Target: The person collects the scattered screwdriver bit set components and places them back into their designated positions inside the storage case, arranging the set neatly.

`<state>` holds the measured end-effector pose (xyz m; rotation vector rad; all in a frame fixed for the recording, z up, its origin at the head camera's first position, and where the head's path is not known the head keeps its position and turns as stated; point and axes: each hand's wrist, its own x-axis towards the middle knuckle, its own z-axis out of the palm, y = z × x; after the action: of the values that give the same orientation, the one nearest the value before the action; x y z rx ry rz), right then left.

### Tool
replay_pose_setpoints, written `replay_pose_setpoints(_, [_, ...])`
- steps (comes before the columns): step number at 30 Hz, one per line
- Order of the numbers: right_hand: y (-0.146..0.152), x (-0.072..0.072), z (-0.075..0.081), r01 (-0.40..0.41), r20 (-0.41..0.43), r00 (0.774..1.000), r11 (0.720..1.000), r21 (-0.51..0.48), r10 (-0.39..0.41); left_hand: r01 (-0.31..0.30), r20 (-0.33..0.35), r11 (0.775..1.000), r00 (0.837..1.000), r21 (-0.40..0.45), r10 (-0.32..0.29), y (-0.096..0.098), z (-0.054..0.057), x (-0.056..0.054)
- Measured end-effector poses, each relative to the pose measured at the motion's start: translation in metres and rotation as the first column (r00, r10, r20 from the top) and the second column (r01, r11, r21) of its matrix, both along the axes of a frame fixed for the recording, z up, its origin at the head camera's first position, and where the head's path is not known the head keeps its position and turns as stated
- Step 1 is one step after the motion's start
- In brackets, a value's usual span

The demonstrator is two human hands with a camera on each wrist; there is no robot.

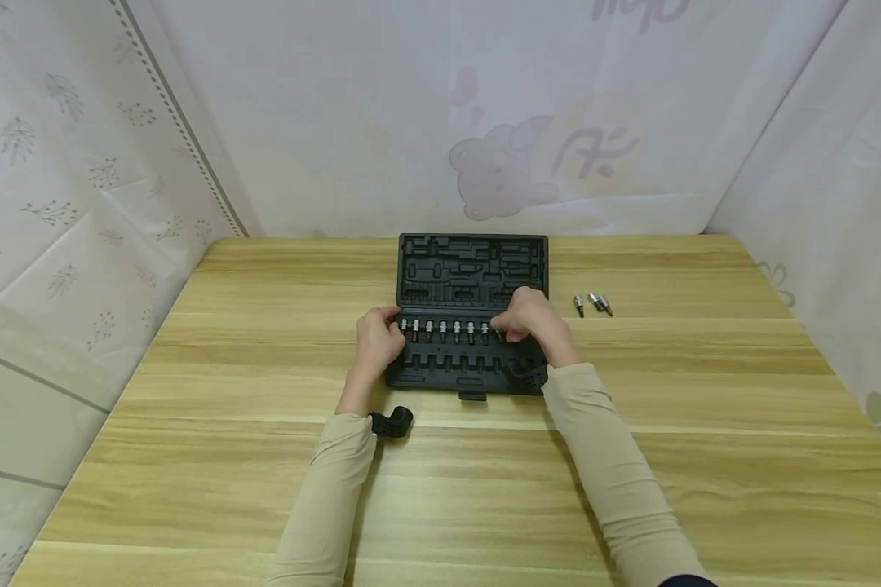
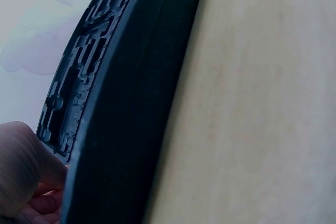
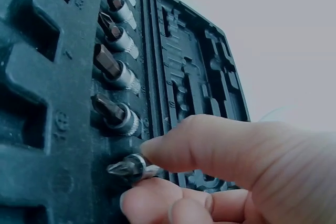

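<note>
A black plastic tool case (image 1: 440,380) lies open on the table, its moulded lid (image 1: 472,269) raised at the back. Silver bit sockets (image 1: 444,329) with dark tips line the upper row of the base; the lower row of slots holds none. At the row's right end, my right hand (image 1: 534,319) pinches a bit socket (image 3: 135,166) with a cross-shaped tip between thumb and fingers, right by its slot. My left hand (image 1: 378,341) grips the left edge of the case near the hinge. Part of its fingers is hidden behind the case wall in the left wrist view.
To the right of the case, a single bit socket (image 1: 578,306) and two more bit sockets (image 1: 595,302) lying together rest on the wooden table (image 1: 440,505). A latch (image 1: 473,396) sticks out at the case's front. Printed cloth (image 1: 338,122) hangs behind the table.
</note>
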<state>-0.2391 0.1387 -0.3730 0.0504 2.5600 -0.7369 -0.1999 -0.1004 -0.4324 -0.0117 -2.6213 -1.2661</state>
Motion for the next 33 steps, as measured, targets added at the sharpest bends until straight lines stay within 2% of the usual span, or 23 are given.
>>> replay_pose_setpoints(10, [0.003, -0.006, -0.001, 0.043, 0.058, 0.997, 0.999, -0.007, -0.042, -0.001, 0.046, 1.000, 0.999, -0.025, 0.002, 0.002, 0.004, 0.001])
replay_pose_setpoints(29, [0.003, -0.019, -0.005, 0.025, 0.159, 0.987, 0.996, 0.091, -0.039, 0.004, 0.032, 1.000, 0.999, -0.018, -0.004, 0.001, 0.003, 0.001])
replay_pose_setpoints(33, [0.005, -0.016, -0.005, 0.034, 0.151, 0.988, 0.999, 0.036, -0.039, 0.007, 0.029, 1.000, 1.000, -0.014, -0.007, 0.001, 0.004, 0.001])
